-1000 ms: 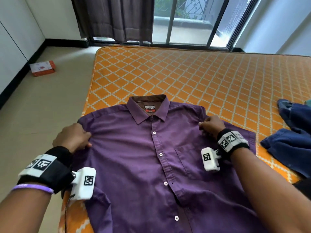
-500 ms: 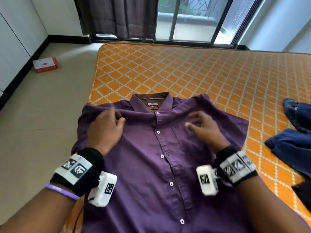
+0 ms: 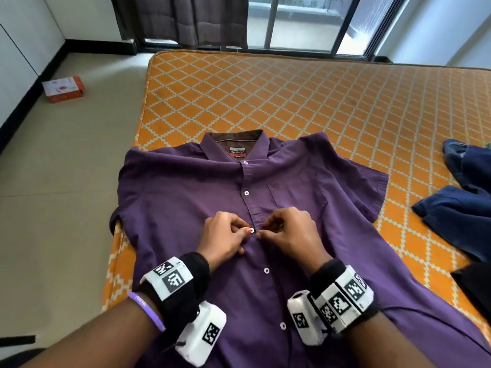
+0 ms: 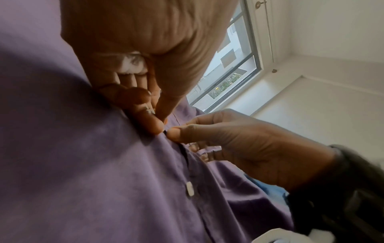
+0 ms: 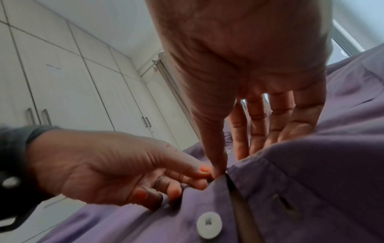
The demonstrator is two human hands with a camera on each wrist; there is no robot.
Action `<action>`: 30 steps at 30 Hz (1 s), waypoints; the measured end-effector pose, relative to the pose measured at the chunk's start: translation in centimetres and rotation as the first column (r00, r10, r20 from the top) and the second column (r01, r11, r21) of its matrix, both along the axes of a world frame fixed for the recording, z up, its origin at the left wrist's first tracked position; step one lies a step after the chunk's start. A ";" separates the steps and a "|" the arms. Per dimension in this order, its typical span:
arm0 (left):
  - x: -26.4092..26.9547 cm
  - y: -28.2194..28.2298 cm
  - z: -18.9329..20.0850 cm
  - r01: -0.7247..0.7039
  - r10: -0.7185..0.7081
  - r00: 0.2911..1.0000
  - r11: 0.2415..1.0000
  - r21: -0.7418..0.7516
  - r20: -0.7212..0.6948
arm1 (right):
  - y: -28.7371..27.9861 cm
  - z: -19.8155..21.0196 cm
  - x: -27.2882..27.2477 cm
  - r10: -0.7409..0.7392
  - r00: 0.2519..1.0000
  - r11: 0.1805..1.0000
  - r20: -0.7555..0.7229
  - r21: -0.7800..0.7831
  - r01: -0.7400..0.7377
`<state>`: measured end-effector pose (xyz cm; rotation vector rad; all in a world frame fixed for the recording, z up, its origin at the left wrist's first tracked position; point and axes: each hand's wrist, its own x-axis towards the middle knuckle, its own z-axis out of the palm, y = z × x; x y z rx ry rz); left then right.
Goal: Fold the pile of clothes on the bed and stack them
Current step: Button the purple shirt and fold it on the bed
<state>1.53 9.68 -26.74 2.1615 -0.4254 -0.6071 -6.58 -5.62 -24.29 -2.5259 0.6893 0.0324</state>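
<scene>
1. Purple shirt lies face up at the 6 o'clock end of the orange bed, collar toward 12 o'clock; its hem is cut off by the bottom of the head view.
2. Both hands meet at the button placket in the middle of the chest: the left hand pinches the cloth beside a white button, and the right hand pinches the placket edge from 3 o'clock, thumb and forefinger closed on the fabric.
3. Five white buttons show along the placket in the head view; whether the pinched one is through its hole is hard to tell.
4. Blue garment lies at 3 o'clock, cut off by the frame edge.
5. One small red box sits on the floor at 10 o'clock.
</scene>
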 end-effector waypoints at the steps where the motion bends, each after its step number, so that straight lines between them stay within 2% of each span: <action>1: 0.1 -0.1 0.0 -0.012 0.012 1.000 1.000 0.011 -0.009 | 0.1 -0.1 0.2 0.004 1.000 1.000 -0.011 -0.021 -0.004; 6: 0.5 -0.7 -0.3 -0.013 0.011 1.000 0.993 0.117 0.024 | 0.9 -0.4 0.7 0.047 0.998 0.982 -0.051 -0.181 -0.055; 9: 0.3 -1.1 -0.1 -0.030 0.014 0.996 0.983 0.179 0.087 | 1.1 -0.3 0.6 0.043 0.997 0.981 -0.069 -0.186 -0.055; 11: 0.2 -1.3 0.2 -0.032 0.006 0.993 0.977 0.210 0.122 | 0.5 -0.3 0.6 -0.005 0.999 0.995 -0.049 -0.103 0.000; 14: 0.0 -1.4 0.4 -0.003 -0.021 0.993 0.979 0.202 0.119 | -0.7 -0.6 0.6 -0.085 0.996 0.984 -0.025 0.157 0.088; 17: 0.0 -1.6 0.4 0.013 -0.022 0.997 0.993 0.121 0.072 | -1.2 -1.1 0.4 -0.182 0.983 0.876 -0.028 0.449 0.175; 20: 0.0 -1.9 0.0 -0.017 0.015 0.998 0.999 -0.035 -0.063 | -1.3 -1.3 0.2 -0.217 0.975 0.752 -0.041 0.629 0.194; 23: 0.0 -2.2 -0.4 -0.068 0.047 0.982 0.991 -0.113 -0.183 | -1.4 -1.2 0.2 -0.233 0.972 0.705 -0.029 0.683 0.189; 30: 0.1 -2.5 -0.2 -0.100 0.054 0.960 0.983 -0.155 -0.276 | -1.5 -2.1 0.4 -0.258 0.966 0.715 -0.008 0.671 0.197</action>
